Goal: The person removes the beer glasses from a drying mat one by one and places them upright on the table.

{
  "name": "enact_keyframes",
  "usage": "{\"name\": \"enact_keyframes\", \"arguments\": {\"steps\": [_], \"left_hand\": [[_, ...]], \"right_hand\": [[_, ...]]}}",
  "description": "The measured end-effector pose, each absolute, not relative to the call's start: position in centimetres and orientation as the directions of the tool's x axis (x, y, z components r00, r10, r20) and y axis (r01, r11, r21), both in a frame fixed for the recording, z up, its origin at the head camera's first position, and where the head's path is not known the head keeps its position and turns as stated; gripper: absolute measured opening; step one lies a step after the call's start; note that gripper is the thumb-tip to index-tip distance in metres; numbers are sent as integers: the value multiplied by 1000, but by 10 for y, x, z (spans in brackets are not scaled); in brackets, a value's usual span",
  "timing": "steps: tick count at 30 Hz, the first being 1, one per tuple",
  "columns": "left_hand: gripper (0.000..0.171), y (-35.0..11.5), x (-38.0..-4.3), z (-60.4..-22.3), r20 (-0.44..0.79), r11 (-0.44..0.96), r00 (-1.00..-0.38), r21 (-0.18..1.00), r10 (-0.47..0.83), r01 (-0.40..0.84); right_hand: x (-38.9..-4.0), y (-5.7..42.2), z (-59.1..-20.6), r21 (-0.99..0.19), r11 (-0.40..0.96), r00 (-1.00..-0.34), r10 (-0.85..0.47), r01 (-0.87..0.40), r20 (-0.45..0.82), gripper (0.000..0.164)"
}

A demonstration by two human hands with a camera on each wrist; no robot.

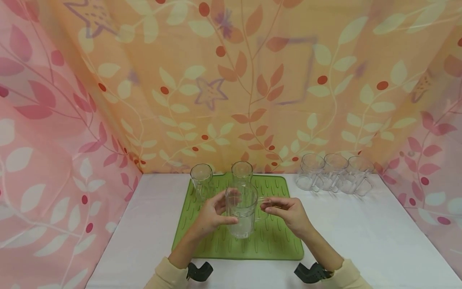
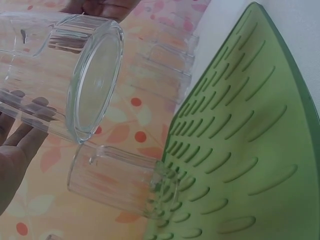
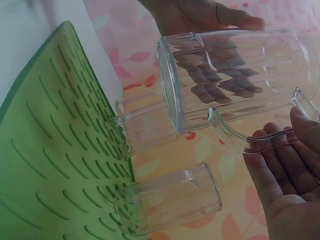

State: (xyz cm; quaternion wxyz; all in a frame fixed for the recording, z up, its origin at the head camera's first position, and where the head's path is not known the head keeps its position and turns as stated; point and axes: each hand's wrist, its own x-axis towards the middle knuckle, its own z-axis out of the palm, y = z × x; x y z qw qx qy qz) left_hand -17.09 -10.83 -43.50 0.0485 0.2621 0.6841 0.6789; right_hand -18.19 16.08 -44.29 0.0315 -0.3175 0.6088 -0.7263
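A clear glass mug [image 1: 241, 218] is held upright above the green ridged mat [image 1: 267, 249], its thick base facing down. My left hand [image 1: 215, 212] grips the mug's body from the left, the fingers wrapped behind the glass and the thumb in front. On the other side, my right hand [image 1: 288, 214] pinches the handle [image 3: 235, 137] between thumb and fingers. Two more clear glass mugs stand on the far part of the mat: one at the back left [image 1: 201, 176], the other at the back middle [image 1: 242, 169], partly behind the held mug.
Three clear glass mugs [image 1: 327, 176] stand in a row at the table's back right, handles toward the right. A white cloth covers the table [image 1: 361, 233]. Patterned fabric [image 1: 249, 88] hangs close behind and along both sides.
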Motion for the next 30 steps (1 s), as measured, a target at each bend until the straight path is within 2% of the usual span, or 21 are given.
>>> {"name": "enact_keyframes", "arguments": {"steps": [14,22,30], "left_hand": [[79,-108,-172,-437,319,-79,-840,945,438,317],[79,-109,-173,-438,354,-103,-817,932,456,346],[80,-108,-174,-440,350,-99,-807,933,476,346]], "right_hand": [[-183,164,-441,-907,-241,-790,-447,-346,420,23],[-181,164,-437,-883,-125,-765,-454,-452,456,26],[-177,164,-439,-885,-84,-802,-389,-458,452,25]]}}
